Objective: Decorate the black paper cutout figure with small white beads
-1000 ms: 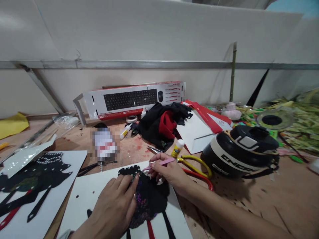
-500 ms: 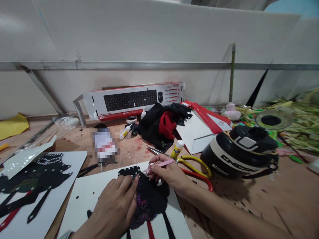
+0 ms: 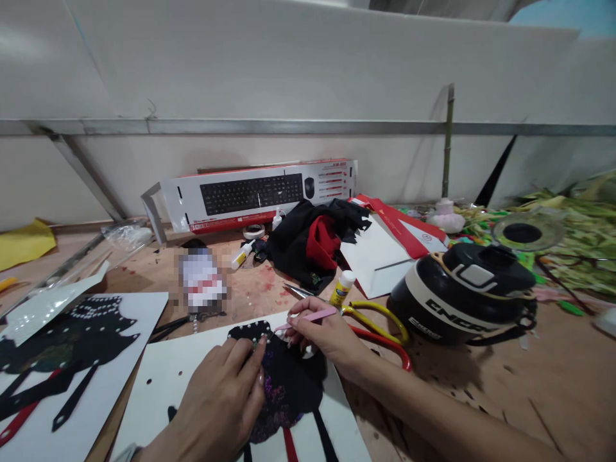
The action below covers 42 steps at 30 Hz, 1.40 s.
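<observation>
My right hand [image 3: 323, 335] pinches a pair of pink tweezers [image 3: 308, 317], their tip touching the upper edge of a black fabric cut-out [image 3: 287, 378]. That cut-out lies on a white sheet [image 3: 163, 385] and carries small pale beads along its top and purple glitter in the middle. My left hand [image 3: 222, 396] rests flat on the cut-out's left part, fingers stretched toward the tweezers' tip and holding nothing.
A second beaded black cut-out [image 3: 58, 350] lies on a white sheet at the left. Yellow-and-red scissors [image 3: 380, 324], a glue stick [image 3: 341, 289], a black helmet [image 3: 466, 292], black-and-red cloth [image 3: 315, 244], a white bag [image 3: 385, 253] and a keyboard box [image 3: 255, 192] crowd the wooden table.
Almost nothing has moved. My left hand's fingers have crept slightly toward the tweezers' tip, and the right hand has shifted very little.
</observation>
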### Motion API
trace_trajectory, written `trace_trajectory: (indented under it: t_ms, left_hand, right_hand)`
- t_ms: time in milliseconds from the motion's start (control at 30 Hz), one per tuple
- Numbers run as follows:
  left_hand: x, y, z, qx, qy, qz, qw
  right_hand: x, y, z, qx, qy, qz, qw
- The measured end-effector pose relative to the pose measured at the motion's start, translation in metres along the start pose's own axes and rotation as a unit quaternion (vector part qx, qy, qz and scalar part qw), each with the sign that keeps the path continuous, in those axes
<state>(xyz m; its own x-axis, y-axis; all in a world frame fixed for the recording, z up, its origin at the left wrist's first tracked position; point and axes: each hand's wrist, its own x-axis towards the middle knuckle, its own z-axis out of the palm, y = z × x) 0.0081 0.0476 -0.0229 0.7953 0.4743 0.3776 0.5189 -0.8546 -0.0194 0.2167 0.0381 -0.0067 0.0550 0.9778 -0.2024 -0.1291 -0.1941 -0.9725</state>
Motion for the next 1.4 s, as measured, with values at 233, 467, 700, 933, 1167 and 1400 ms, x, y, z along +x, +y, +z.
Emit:
trace_trajectory:
  t_ms: [233, 467, 700, 933, 1167, 1400]
  left_hand:
    - [0.0022, 0.0023, -0.0018, -0.031, 0.010, -0.018, 0.999]
    - [0.0010, 0.0026, -0.0011, -0.025, 0.001, -0.010, 1.000]
    - [0.0010, 0.0019, -0.0033, -0.006, -0.002, -0.007, 1.000]
    - [-0.0001, 0.0031, -0.0031, -0.006, 0.030, -0.041, 0.999]
    - [-0.0012, 0.0050, -0.0004, -0.038, 0.023, -0.051, 0.998]
    - [-0.0009, 0.0031, -0.0010, -0.057, 0.026, -0.053, 0.997]
  right_hand:
    - [-0.0015, 0.0005, 0.0010, -0.012, 0.003, -0.005, 1.000]
    - [-0.0015, 0.0007, 0.0011, -0.013, 0.004, -0.006, 1.000]
    - [0.0015, 0.0009, 0.0000, 0.017, 0.026, 0.003, 1.000]
    - [0.0020, -0.0022, -0.0026, 0.053, 0.038, 0.010, 0.998]
    - [0.0027, 0.0013, -0.0028, 0.054, 0.034, 0.006, 0.998]
    - [0.0013, 0.0033, -0.0014, 0.022, 0.032, -0.007, 0.999]
